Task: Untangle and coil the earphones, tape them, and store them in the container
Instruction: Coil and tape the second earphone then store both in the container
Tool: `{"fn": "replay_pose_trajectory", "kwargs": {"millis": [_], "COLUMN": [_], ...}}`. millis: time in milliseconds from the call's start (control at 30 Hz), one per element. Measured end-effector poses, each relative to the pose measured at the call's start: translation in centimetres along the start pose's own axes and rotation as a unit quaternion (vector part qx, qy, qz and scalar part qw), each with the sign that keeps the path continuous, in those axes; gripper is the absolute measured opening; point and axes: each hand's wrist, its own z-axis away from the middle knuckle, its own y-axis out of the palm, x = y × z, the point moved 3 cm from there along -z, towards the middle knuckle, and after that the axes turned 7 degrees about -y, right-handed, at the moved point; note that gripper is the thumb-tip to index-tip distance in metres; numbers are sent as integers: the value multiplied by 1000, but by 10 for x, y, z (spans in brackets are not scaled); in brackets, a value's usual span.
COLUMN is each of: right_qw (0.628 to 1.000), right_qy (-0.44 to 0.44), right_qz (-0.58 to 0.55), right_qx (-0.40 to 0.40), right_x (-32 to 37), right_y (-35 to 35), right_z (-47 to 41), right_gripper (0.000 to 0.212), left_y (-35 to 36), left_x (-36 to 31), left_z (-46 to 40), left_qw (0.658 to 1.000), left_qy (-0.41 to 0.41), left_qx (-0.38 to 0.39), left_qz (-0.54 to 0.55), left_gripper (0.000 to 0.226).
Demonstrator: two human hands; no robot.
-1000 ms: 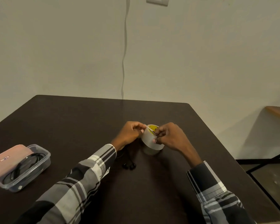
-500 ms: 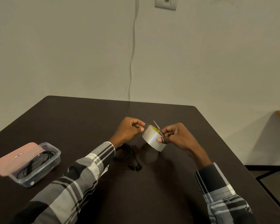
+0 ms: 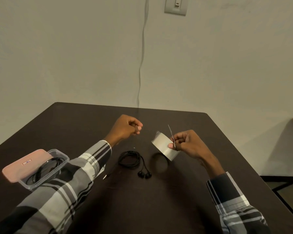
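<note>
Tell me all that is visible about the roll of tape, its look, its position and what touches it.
The roll of tape is wide and pale, whitish, with a smooth, slightly shiny side. It is held tilted above the dark table, not resting on it; a faint round reflection lies beneath. The right hand grips it at its right end, thumb pressed on the side. A thin narrow strip stands up beside the fingers. The left hand is apart from it.

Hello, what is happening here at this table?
A person is getting tape ready for earphones. The right hand holds a tape roll and small scissors above the dark table. The left hand is raised with its fingertips pinched; whether it holds a tape piece is unclear. Coiled black earphones lie untaped between the arms. An open container at the left already holds other cables.
</note>
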Motion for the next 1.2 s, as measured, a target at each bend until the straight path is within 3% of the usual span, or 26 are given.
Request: {"fn": "replay_pose_trajectory", "kwargs": {"millis": [300, 467, 633, 867, 1200], "right_qw": [999, 1000, 999, 1000, 999], "right_qy": [-23, -18, -21, -13, 28], "right_qz": [-8, -10, -6, -13, -14], "right_qx": [26, 23, 26, 17, -31], "right_x": [1, -1, -1, 3, 13], "right_y": [5, 4, 5, 10, 21], "right_z": [-2, -1, -1, -3, -4], "right_gripper": [6, 8, 8, 9, 2], "left_y": [41, 40, 38, 39, 30], "left_x": [7, 7, 6, -5, -14], "left_z": [9, 9, 9, 8, 9], "left_qw": [992, 996, 997, 994, 983], "left_qy": [-39, -17, -17, 32, 31], "left_qx": [109, 84, 75, 17, 31], "left_qz": [-43, 9, 6, -103, -177], "left_gripper": [30, 14, 13, 14, 10]}}
